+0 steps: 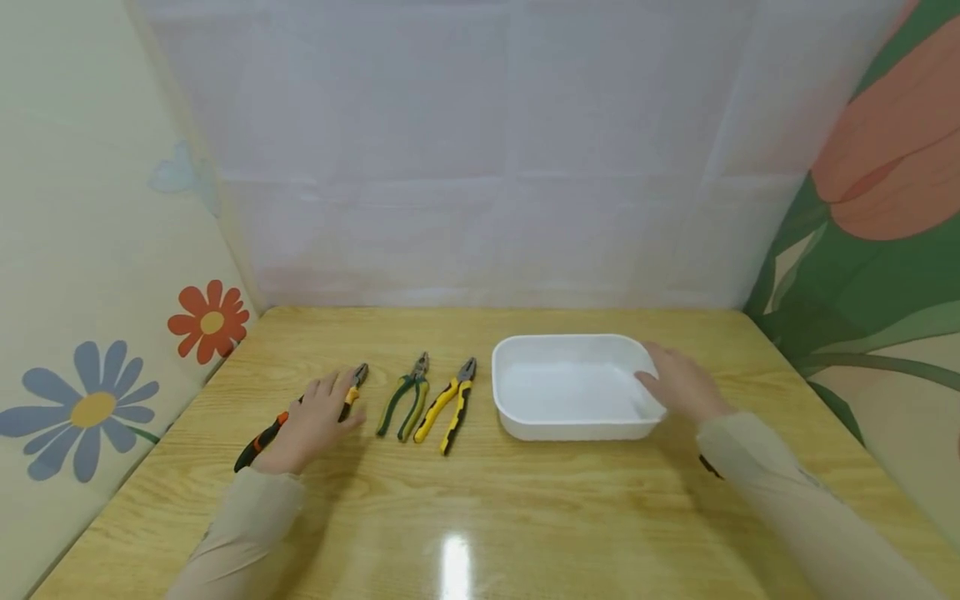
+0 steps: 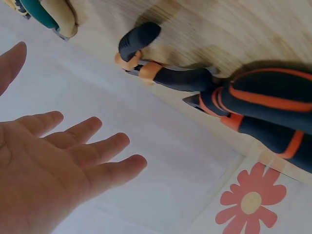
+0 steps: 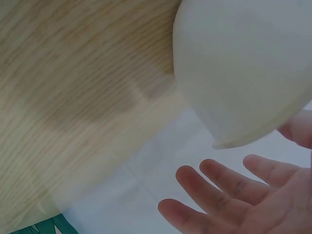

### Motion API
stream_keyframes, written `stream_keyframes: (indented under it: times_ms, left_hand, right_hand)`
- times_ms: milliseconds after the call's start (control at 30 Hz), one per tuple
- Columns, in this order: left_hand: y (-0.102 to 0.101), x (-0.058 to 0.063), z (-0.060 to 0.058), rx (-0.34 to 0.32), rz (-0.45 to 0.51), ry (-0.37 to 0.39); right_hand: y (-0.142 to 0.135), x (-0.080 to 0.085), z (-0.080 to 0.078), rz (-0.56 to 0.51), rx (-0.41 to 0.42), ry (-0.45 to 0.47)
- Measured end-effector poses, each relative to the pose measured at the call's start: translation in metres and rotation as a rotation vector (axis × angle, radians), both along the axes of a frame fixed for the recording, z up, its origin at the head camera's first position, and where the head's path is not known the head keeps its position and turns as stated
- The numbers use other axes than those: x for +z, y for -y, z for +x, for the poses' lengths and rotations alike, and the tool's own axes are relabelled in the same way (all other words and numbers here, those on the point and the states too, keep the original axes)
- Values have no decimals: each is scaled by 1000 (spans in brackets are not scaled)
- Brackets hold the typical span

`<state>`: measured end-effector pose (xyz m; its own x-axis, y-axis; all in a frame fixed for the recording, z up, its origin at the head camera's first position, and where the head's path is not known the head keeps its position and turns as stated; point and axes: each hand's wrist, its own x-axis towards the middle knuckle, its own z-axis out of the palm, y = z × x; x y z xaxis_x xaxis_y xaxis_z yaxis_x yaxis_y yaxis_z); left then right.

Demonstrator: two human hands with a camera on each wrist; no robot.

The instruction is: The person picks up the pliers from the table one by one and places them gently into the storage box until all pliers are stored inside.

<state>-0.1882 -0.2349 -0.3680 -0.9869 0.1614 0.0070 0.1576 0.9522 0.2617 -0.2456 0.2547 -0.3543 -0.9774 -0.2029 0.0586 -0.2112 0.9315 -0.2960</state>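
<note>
My left hand [image 1: 311, 421] hovers with spread, straight fingers over pliers with black and orange handles [image 2: 273, 97] and a second pair with black and light-orange grips [image 2: 180, 80], partly hiding both in the head view. To its right lie green-handled pliers [image 1: 420, 367] and yellow-and-black pliers [image 1: 467, 371]. My right hand [image 1: 684, 383] is at the right end of a white plastic tub [image 1: 577, 432]. Its thumb reaches over the rim, while the loosely extended fingers [image 3: 222, 192] are outside, apart from the wall in the right wrist view.
A wooden table [image 1: 420, 533] carries everything, with a white cloth [image 1: 480, 167] hanging behind. Flower-printed panels [image 1: 75, 250] flank it on both sides. A small dark object [image 1: 710, 467] peeks out beside my right sleeve.
</note>
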Motion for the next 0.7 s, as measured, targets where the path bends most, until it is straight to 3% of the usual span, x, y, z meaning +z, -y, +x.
stream_keyframes:
  times_ms: [467,700]
  left_hand:
    - [21,-3,6,34,-14,37]
    - [34,-6,12,40,-2,27]
  right_hand:
    - [-3,-3,0,-36,-16,35]
    - [-4,-1,2,-118,-56,94]
